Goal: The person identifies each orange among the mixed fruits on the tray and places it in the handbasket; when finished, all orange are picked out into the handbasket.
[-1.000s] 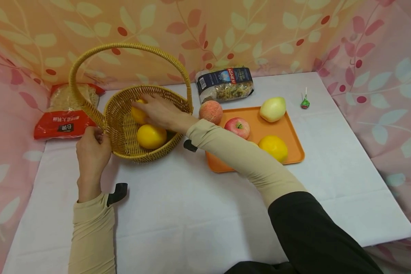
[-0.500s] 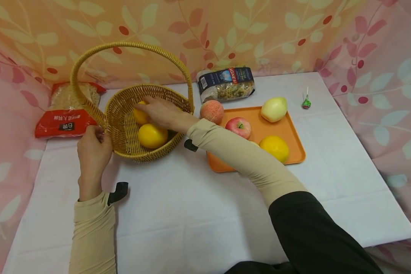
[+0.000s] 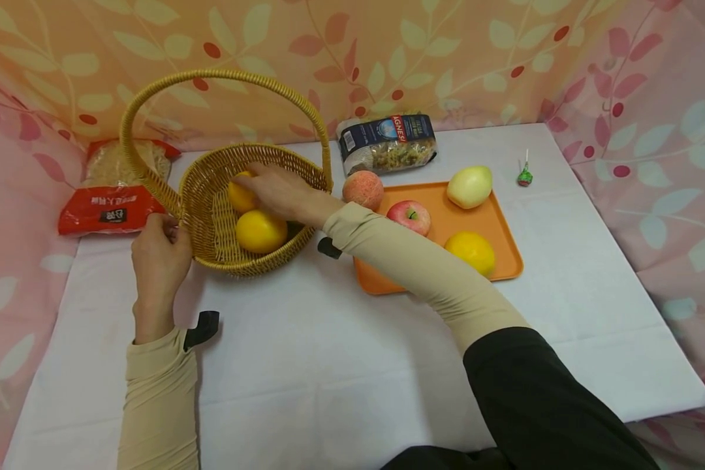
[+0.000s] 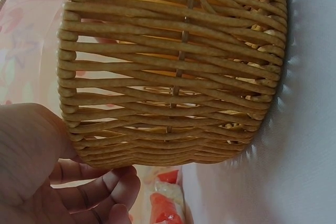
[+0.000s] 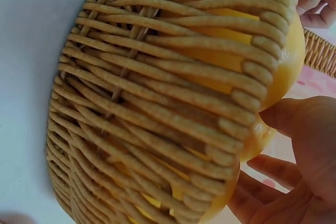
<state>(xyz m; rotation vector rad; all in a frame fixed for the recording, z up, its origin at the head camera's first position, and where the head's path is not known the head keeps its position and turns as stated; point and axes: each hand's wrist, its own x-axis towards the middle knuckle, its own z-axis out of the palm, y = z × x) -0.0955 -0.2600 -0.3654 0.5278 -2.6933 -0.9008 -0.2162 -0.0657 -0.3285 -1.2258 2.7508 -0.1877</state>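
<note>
A woven wicker basket (image 3: 229, 266) with a tall arched handle stands at the left of the table, yellow-orange fruits inside. My left hand (image 3: 161, 258) pinches its left rim by the foot of the handle; in the left wrist view the fingers (image 4: 123, 182) curl at the rim. My right hand (image 3: 282, 190) reaches in over the right rim. Its thumb and fingers lie round a yellow-orange fruit (image 3: 242, 198) at the back, seen past the weave in the right wrist view. Nearer the front rests a smooth yellow fruit (image 3: 261, 232).
Right of the basket, an orange tray (image 3: 446, 222) bears an apple (image 3: 408, 217), a pale yellow-green fruit (image 3: 469, 187) and a yellow fruit (image 3: 471, 253). A peach (image 3: 363, 190) is at its corner. Behind lie a pasta bag (image 3: 388, 143), a red bag (image 3: 114, 209) and a lollipop (image 3: 525, 176).
Almost nothing moves. Both hands keep their places at the basket, and the right forearm shifts very slightly over the tray.
</note>
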